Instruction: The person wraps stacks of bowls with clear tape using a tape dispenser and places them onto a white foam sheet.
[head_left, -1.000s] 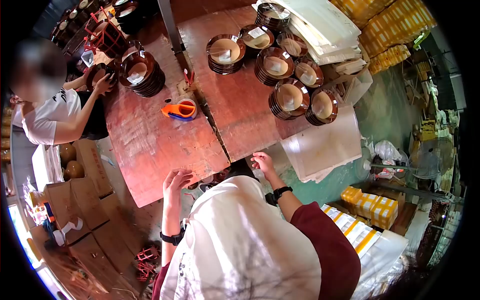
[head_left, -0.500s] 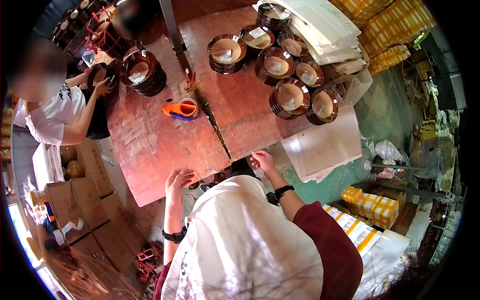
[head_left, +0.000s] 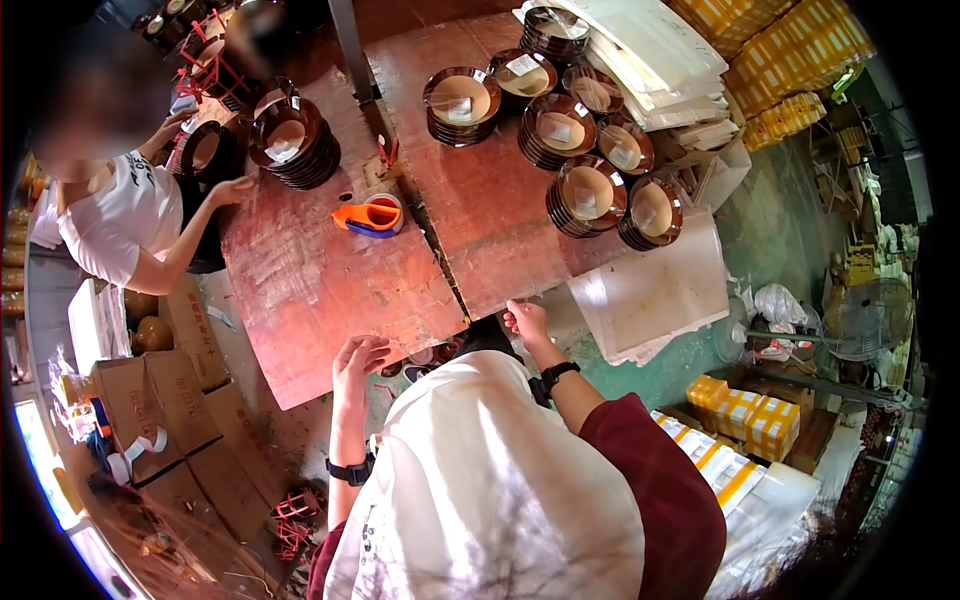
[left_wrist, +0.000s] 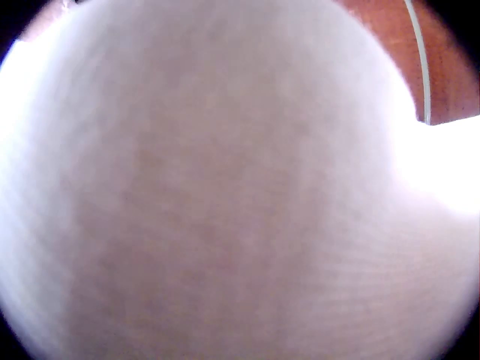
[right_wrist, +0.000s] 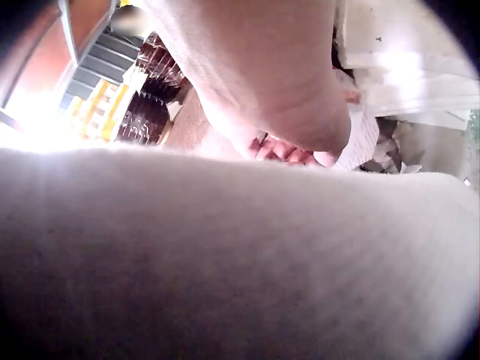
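My left hand (head_left: 360, 356) hovers at the near edge of the red wooden table (head_left: 330, 300), fingers loosely bent and holding nothing. Across the gap in the tabletop, my right hand (head_left: 527, 320) hangs by the same edge with its fingers loosely curled. Its curled fingers also show in the right wrist view, where the right hand (right_wrist: 262, 75) is partly hidden by pale cloth (right_wrist: 240, 255). Blurred pale cloth (left_wrist: 225, 180) fills most of the left wrist view and hides the left hand there. Nearest on the tabletop is an orange tape dispenser (head_left: 362, 215).
Several stacks of brown-rimmed bowls (head_left: 590, 195) stand at the back right, beside white foam sheets (head_left: 650, 60). Another bowl stack (head_left: 290, 140) is at the left. A second person (head_left: 130, 210) works there. Cardboard boxes (head_left: 150, 400) lie lower left; a fan (head_left: 865, 320) is right.
The second person's near hand has come away from the bowl at the far left. The head view has shifted slightly, and my two hands stay almost where they were.
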